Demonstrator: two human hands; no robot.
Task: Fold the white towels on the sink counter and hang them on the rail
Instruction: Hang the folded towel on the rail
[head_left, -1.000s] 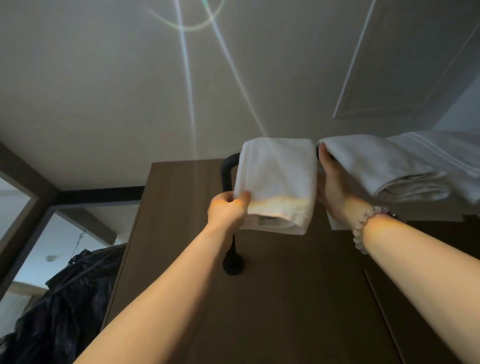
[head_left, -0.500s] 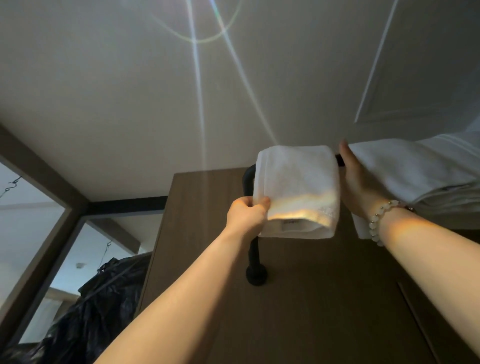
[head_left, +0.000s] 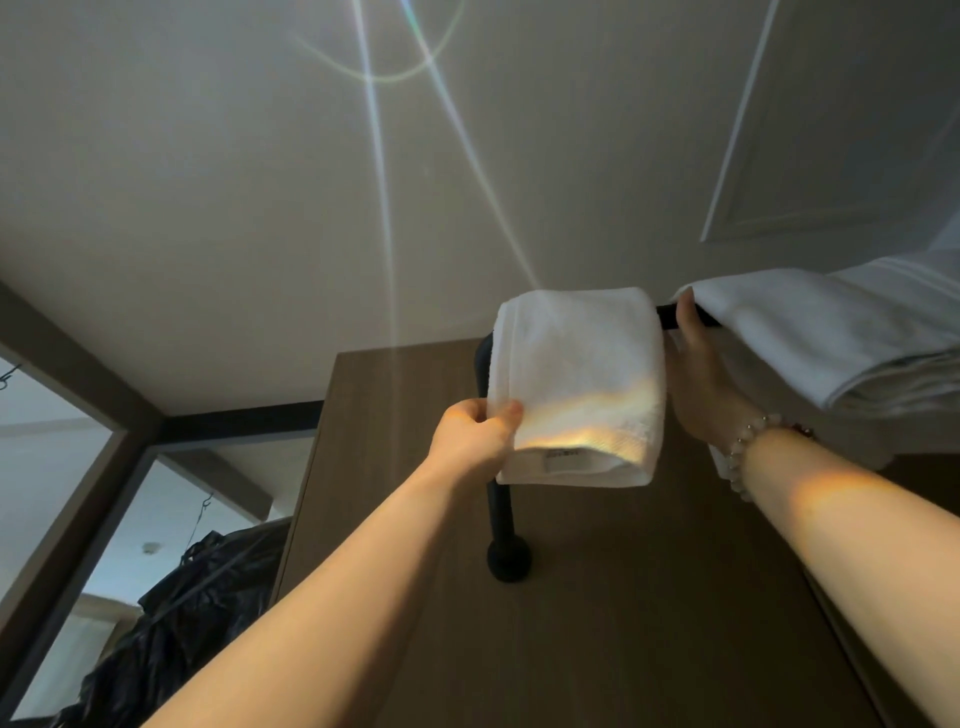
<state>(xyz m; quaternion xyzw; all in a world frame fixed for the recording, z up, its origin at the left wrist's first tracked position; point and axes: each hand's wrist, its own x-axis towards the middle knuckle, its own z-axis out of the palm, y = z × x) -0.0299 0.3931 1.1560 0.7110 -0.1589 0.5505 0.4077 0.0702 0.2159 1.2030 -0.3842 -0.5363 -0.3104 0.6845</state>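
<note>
left fingers (head_left: 511, 415) pinching towel (head_left: 576, 374), right fingers (head_left: 688, 325) straight at rail (head_left: 666, 316)

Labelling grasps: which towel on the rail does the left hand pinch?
The small towel at the rail's left end; left hand pinches its lower edge, not the larger towel.

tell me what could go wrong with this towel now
1. The left hand pinches only the front edge of the towel; a downward tug could drag it off the rail.
2. The towel hangs at the rail's left end, by the bend, so it may bunch there.
3. The right hand sits between it and the bigger towels; pulling out may disturb them.
</note>
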